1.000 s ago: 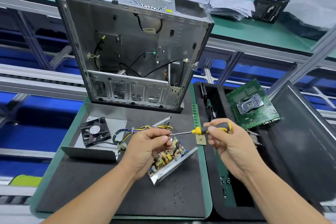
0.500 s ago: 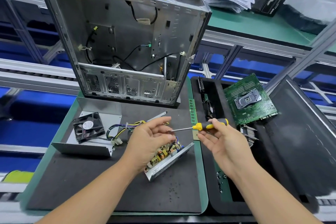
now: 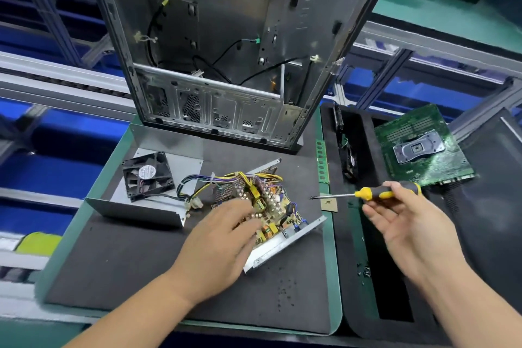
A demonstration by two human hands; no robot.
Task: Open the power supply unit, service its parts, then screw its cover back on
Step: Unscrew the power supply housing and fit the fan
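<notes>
Nearest, on the dark foam mat [image 3: 141,277], the left hand [image 3: 223,243] lays blurred, seemingly flat fingers on the one opened grey metal power supply tray with its crowded circuit board [image 3: 271,206]; I'd take that by its stiff metal rim, since the components look fragile. Right of it, the right hand [image 3: 406,223] pinches one yellow-and-black screwdriver [image 3: 381,193]. Farther left lie one bent grey metal cover [image 3: 158,206] and one black fan [image 3: 148,175].
</notes>
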